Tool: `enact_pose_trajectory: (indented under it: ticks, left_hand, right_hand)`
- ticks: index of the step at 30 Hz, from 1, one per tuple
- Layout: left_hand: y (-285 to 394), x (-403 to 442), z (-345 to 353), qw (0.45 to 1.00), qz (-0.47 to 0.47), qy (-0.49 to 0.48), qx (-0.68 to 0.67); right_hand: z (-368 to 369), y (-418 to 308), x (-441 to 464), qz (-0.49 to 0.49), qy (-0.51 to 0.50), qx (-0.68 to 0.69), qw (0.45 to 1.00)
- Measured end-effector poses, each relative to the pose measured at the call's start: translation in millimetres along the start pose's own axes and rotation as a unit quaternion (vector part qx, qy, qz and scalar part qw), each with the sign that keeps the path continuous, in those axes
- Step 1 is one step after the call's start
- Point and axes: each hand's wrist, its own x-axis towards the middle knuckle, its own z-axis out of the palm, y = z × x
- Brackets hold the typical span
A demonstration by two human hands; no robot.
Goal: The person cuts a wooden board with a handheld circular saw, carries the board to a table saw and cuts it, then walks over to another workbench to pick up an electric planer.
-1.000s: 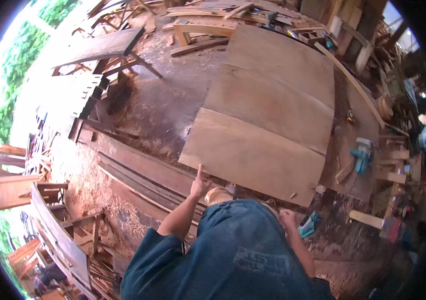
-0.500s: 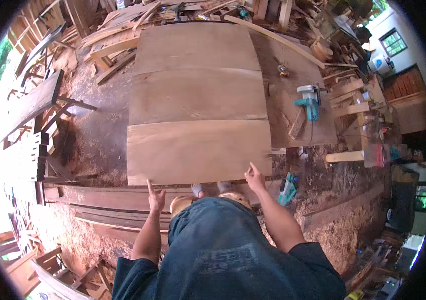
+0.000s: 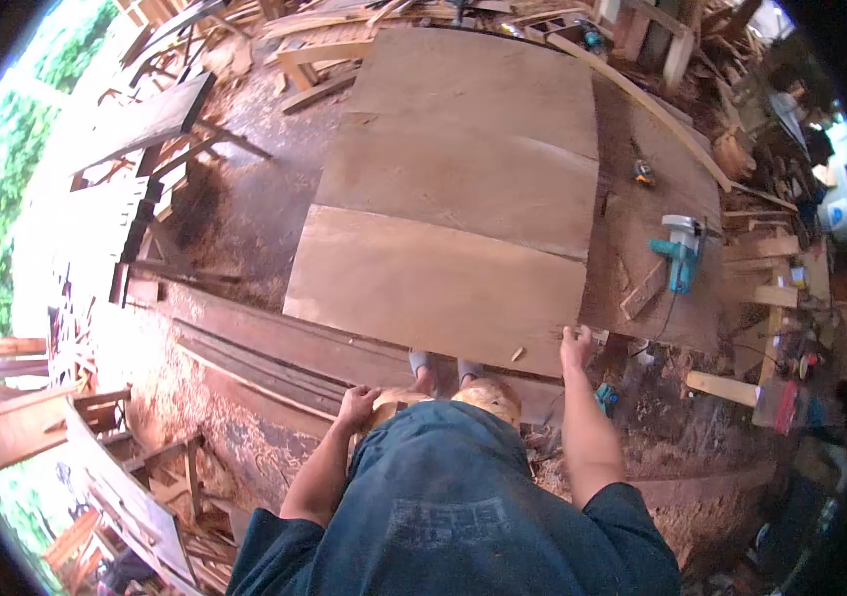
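Three flat brown wooden panels lie edge to edge on the floor. The nearest panel [image 3: 433, 273] has its front edge by my feet; the middle panel [image 3: 458, 179] and the far panel [image 3: 473, 84] lie beyond. My right hand [image 3: 575, 346] is at the nearest panel's right edge by the front corner, fingers curled; what they grip is hidden. My left hand [image 3: 358, 405] is beside my knee, off the panel, with its fingers curled in and nothing visible in them. A small pale sliver [image 3: 518, 353], perhaps wood, lies on the nearest panel close to its front edge.
A teal circular saw [image 3: 680, 253] stands on a board at the right, with a yellow-black power tool [image 3: 643, 173] beyond it. Another teal tool [image 3: 606, 398] lies near my right forearm. Long planks [image 3: 254, 368] lie at the left front. A dark-topped table [image 3: 160, 119] stands left.
The view has turned, shifting the panels up and to the right. My left hand has left the panel's front edge for my knee. My right hand has moved to the right edge. The sliver now shows.
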Motion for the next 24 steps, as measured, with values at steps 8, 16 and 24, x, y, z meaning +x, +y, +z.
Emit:
enact_pose_trajectory:
  ticks: [8,16,24]
  left_hand:
    - [-23,-43,34,0.995,-0.008,0.063,-0.078]
    - [-40,-56,61,0.975,-0.019,0.053,-0.216]
    - [6,19,79,0.909,-0.047,-0.041,-0.413]
  right_hand:
    - [-12,-12,3,0.147,-0.19,0.038,0.97]
    - [0,15,14,0.13,-0.202,0.127,0.962]
    - [-46,-19,-27,0.061,-0.186,0.146,0.97]
